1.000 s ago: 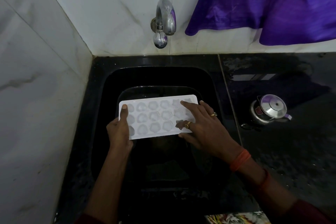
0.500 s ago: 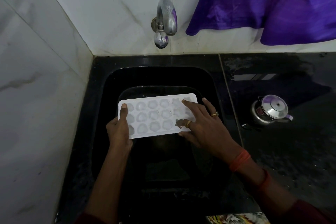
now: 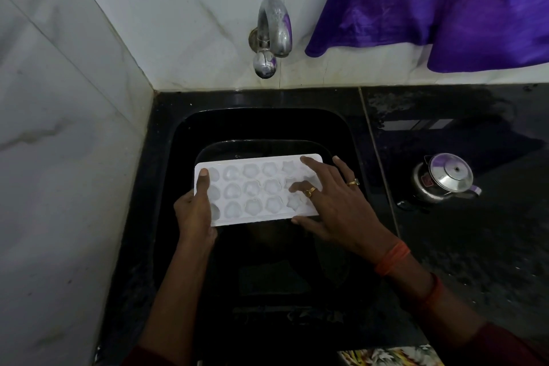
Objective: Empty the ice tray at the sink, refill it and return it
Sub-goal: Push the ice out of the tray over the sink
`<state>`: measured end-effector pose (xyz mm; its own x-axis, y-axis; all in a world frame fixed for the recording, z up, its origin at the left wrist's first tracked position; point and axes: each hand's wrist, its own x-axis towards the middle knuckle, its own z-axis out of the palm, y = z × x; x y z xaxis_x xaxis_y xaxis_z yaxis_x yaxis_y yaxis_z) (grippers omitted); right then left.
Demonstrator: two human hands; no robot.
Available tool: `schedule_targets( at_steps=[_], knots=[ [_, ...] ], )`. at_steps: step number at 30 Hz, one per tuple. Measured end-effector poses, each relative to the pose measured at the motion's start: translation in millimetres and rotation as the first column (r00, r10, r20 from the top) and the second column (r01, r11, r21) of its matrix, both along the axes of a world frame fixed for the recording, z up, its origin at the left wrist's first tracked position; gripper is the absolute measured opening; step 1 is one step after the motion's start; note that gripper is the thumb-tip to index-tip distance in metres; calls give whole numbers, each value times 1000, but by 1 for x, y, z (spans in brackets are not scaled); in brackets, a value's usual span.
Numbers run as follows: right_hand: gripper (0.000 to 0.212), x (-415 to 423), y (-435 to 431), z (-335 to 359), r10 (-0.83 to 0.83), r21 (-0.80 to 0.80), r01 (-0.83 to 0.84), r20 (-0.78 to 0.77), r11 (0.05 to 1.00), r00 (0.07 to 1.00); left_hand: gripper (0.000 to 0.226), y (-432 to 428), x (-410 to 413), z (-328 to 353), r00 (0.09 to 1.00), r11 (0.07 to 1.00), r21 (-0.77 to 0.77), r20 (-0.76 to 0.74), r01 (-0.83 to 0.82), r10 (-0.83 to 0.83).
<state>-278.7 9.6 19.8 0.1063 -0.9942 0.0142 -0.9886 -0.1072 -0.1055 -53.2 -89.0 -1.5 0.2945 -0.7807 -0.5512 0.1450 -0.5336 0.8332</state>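
Note:
A white ice tray (image 3: 252, 190) with ice in its shaped cells is held level over the black sink (image 3: 190, 134). My left hand (image 3: 194, 208) grips its left end, thumb lying on top and fingers hidden under the tray. My right hand (image 3: 332, 205) lies over the tray's right end; its fingers are spread on the cells, one fingertip bent onto a star-shaped cell, and the thumb runs along the tray's near edge. The chrome tap (image 3: 271, 36) juts from the wall above the sink, with no water running.
White marble walls close in the left side and the back. A black counter (image 3: 475, 246) stretches to the right, wet in places, with a small steel kettle (image 3: 445, 178) on it. Purple cloth (image 3: 430, 0) hangs at the upper right. A printed item (image 3: 386, 356) peeks in at the bottom edge.
The tray and my left hand have stayed put. The fingers of my right hand have shifted slightly over the tray's right-hand cells.

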Motion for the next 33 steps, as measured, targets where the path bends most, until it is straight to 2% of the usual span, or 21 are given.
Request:
schedule_targets(
  at_steps=[17,27,33],
  knots=[
    [74,-1,-6,0,66,72,-63,-41,995,997,32,-2,4,-3,999,999,2,-6,35,-35],
    [69,-1,-8,4,60,59,-57,-47,997,997,32,2,5,-5,999,999,-4,2,42,-42],
    [72,-2,-7,5,76,107,-66,-88,992,993,32,5,5,-5,999,999,-17,-4,48,-48]
  ],
)
